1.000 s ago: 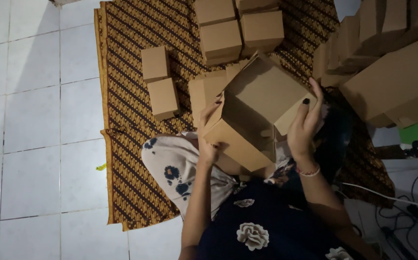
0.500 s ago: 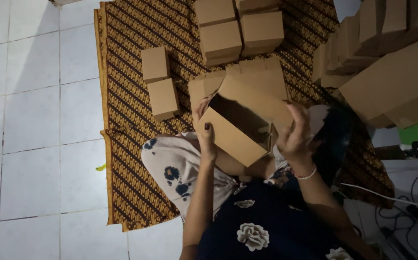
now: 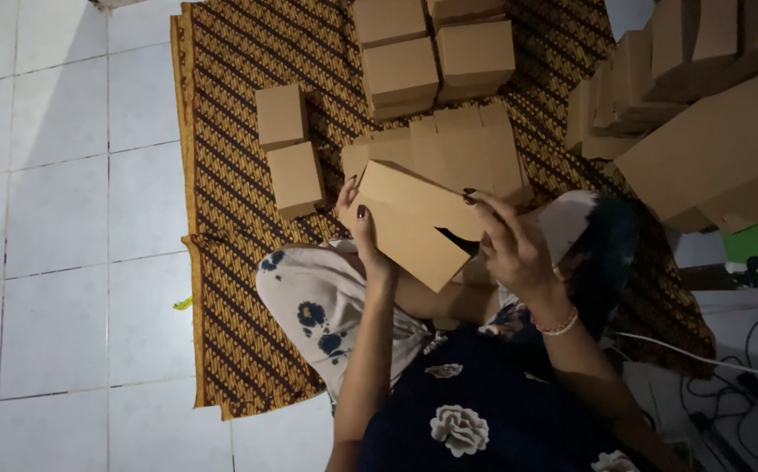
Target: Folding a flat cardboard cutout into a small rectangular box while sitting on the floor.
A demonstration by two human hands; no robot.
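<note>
A brown cardboard box (image 3: pixel 414 223) is held above my lap between both hands. My left hand (image 3: pixel 363 234) grips its left end, thumb laid across the top face. My right hand (image 3: pixel 508 246) clasps the right end, fingers curled over the lid with dark-painted nails; a beaded bracelet (image 3: pixel 557 325) circles that wrist. The box is nearly closed, with a dark gap showing at its right corner. Flat, unfolded box blanks (image 3: pixel 449 149) lie on the mat just beyond it.
Two small closed boxes (image 3: pixel 287 144) sit on the patterned brown mat (image 3: pixel 230 262) at left. More assembled boxes (image 3: pixel 436 52) are stacked at top centre and top right (image 3: pixel 702 114). White floor tiles (image 3: pixel 55 236) lie left; cables (image 3: pixel 746 376) trail at lower right.
The box was open with its lid raised; the lid has been folded down and the box turned so its closed face points toward me. Both hands shifted onto the box ends.
</note>
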